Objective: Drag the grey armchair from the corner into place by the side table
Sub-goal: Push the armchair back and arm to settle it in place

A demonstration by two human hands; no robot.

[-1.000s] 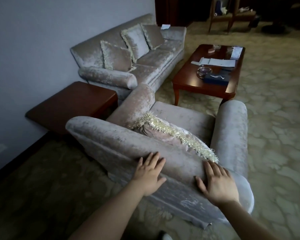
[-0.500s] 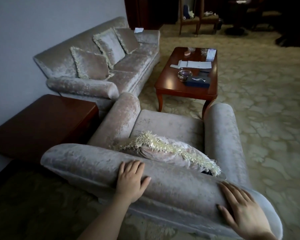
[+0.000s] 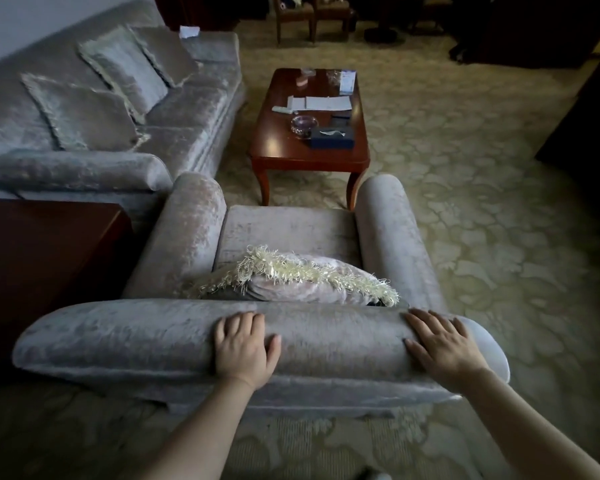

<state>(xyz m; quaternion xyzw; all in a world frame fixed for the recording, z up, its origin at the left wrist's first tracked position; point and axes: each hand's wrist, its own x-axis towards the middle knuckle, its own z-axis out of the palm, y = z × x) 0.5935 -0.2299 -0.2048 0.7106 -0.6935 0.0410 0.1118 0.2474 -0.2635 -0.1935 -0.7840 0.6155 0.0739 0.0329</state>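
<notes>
Head view. The armchair (image 3: 284, 230) stands on the carpet (image 3: 482, 237) with its left arm just beside the side table (image 3: 49, 265) and its open front facing the desk (image 3: 309, 154). The sofa (image 3: 187, 109) lies beyond the side table.

Both hands rest palm-down on the chair's rolled back. The left hand (image 3: 243, 348) sits near mid-span, fingers close together and reaching over the crest, thumb held apart. The right hand (image 3: 444, 344) lies near the right end with its fingers spread. Neither hand pinches the fabric.

Step in hand, as judged: final placement, since the chair already appears to flank the side table. The next move probably calls for a short, even shove or twist through both palms to square the chair. It should be stopped before the rolled arms meet the desk legs, which stand near.

Materials:
- The chair and sofa wear pale grey crushed velvet, mottled and faintly glossy, over cylindrical arms and back. Flat palms may slip on it.
- A fringed cushion (image 3: 309, 282) leans against the inside of the back.
- The side table and desk are dark, polished, reddish wood. The desk has curved legs and carries papers, a glass dish and a dark box.
- The carpet is patterned pile and is likely to resist sliding.
</notes>
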